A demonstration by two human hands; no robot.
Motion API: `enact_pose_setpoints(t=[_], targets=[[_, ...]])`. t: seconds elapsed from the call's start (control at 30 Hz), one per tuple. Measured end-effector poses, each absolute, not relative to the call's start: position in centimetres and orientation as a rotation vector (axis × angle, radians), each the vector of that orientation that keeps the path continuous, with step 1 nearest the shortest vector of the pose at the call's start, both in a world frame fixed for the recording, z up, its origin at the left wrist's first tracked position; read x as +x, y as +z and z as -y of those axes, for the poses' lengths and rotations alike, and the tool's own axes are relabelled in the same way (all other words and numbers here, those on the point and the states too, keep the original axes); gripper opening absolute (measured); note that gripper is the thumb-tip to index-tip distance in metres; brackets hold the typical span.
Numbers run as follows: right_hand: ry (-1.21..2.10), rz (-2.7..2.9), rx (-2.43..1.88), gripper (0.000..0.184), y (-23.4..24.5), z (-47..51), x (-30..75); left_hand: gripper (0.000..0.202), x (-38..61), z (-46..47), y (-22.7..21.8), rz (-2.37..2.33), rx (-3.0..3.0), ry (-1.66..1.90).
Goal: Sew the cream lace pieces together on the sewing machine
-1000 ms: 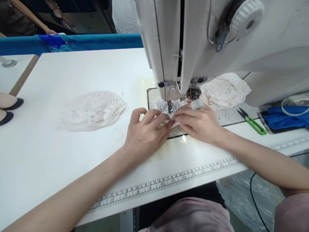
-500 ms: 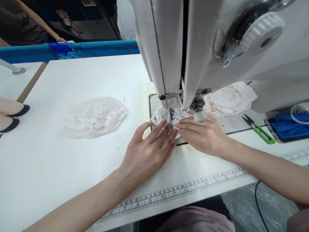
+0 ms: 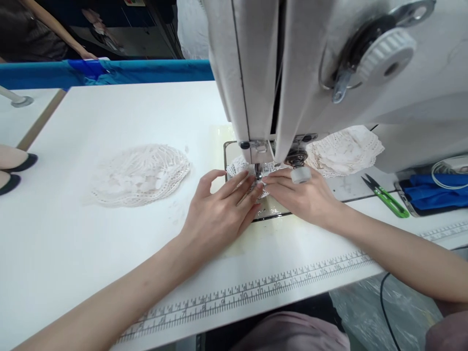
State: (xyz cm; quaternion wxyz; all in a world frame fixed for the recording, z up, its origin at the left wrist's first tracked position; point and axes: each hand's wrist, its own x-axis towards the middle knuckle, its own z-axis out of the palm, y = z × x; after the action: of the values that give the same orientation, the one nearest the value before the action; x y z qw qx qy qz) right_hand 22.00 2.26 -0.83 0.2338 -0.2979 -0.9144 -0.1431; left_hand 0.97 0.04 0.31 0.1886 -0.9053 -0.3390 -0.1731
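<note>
A small piece of white lace (image 3: 237,166) lies under the presser foot (image 3: 258,170) of a sewing machine (image 3: 252,83). My left hand (image 3: 219,209) rests flat with fingers spread, its fingertips on the lace just left of the foot. From the other side my right hand (image 3: 307,197) lays its stretched fingers on the same lace, the fingertips of both hands almost meeting in front of the needle area. Its thumb is hidden behind the machine's white knob (image 3: 301,174). Between and beneath my fingers most of the lace is covered.
Another lace piece (image 3: 141,175) lies on the white table (image 3: 146,273) at left, and lace pieces (image 3: 345,151) sit behind my right hand. Green thread snips (image 3: 389,197) and a tray with blue cloth (image 3: 435,192) are at right. A printed ruler (image 3: 256,292) follows the front edge.
Both hands have shifted slightly up and left in the picture, and less lace shows in front of the presser foot. The view itself has moved a little.
</note>
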Motion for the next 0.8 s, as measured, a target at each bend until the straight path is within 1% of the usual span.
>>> enact_pose_setpoints(t=[0.13,0.3,0.47,0.8], targets=[[-0.454,2.501,-0.847,0.024,-0.7,-2.4,22.0,0.021,0.9,-0.4,0.0,0.979,-2.544,-0.514],[-0.435,2.510,-0.841,0.020,-0.7,-1.8,22.2,0.025,0.9,0.4,0.0,0.947,-2.517,-0.500],[-0.397,2.520,-0.844,0.024,-0.7,-1.4,22.4,0.024,0.9,0.9,0.3,0.951,-2.525,-0.503],[-0.410,2.528,-0.858,0.024,-0.7,-1.6,22.4,0.025,0.6,0.6,0.3,0.937,-2.546,-0.521]])
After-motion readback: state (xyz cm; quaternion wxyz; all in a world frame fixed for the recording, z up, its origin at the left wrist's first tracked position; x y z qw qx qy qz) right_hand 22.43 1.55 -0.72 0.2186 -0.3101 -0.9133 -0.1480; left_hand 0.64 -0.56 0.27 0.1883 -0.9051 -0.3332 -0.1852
